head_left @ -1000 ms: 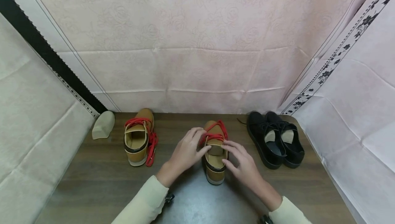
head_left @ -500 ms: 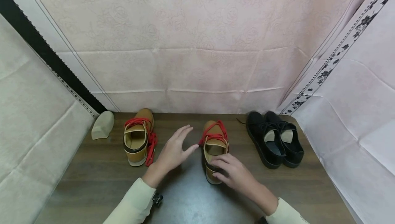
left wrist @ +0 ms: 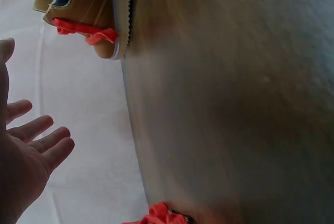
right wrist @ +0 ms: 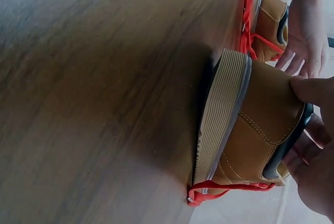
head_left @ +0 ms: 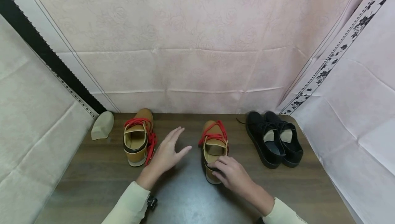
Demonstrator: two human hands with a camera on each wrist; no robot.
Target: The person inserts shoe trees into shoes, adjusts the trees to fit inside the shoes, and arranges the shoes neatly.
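Observation:
A tan shoe with red laces (head_left: 212, 131) stands on the table, toe away from me. My right hand (head_left: 232, 176) pinches its heel collar. In the right wrist view the thumb (right wrist: 308, 89) lies on the outside of the heel, while the other fingers reach into the opening. My left hand (head_left: 166, 153) hovers between this shoe and a matching tan shoe (head_left: 135, 150) on the left, fingers spread and holding nothing. That left shoe has its red laces (head_left: 151, 145) hanging down its right side. The left wrist view also shows the empty left palm (left wrist: 23, 172).
A pair of black shoes (head_left: 271, 148) stands at the right, with pale pieces inside. At the back left of the wooden table (head_left: 95, 183) sits a cream-coloured shoe insert (head_left: 103, 126). Pale patterned cloth (head_left: 191, 73) rises behind the table and along both sides.
My left hand has drawn away from the middle shoe toward the left. My right hand has moved back from the shoe's opening to its heel and closed on it there.

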